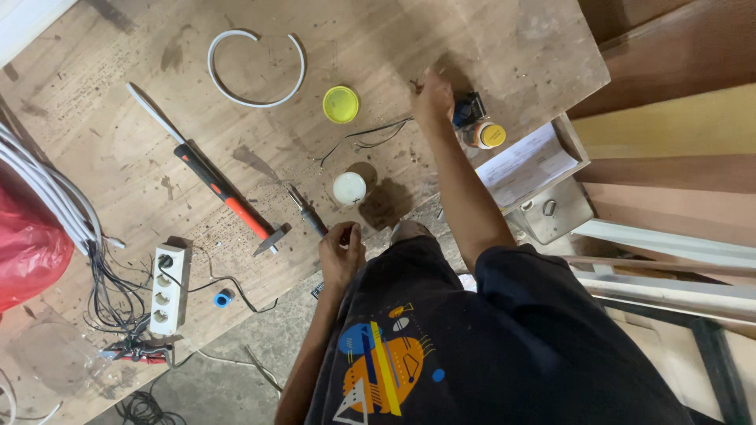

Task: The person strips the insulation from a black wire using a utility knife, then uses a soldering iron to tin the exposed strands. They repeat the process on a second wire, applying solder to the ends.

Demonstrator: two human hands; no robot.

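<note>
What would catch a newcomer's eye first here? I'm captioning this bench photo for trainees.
The hammer with its orange-and-black handle lies diagonally at the middle of the wooden board, with a bright yellow lid above it and a white bulb nearby. The right hand reaches to the far edge, beside a small yellow-capped bottle; the left hand grips a dark-handled tool.

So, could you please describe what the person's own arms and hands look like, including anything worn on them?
Both arms are bare from at least the elbow down: no sleeves reach the forearms, and no gloves, watch or rings can be made out on the left hand or the right hand. The person wears a dark navy shirt with a colourful abstract print of orange, yellow and blue shapes.
</note>
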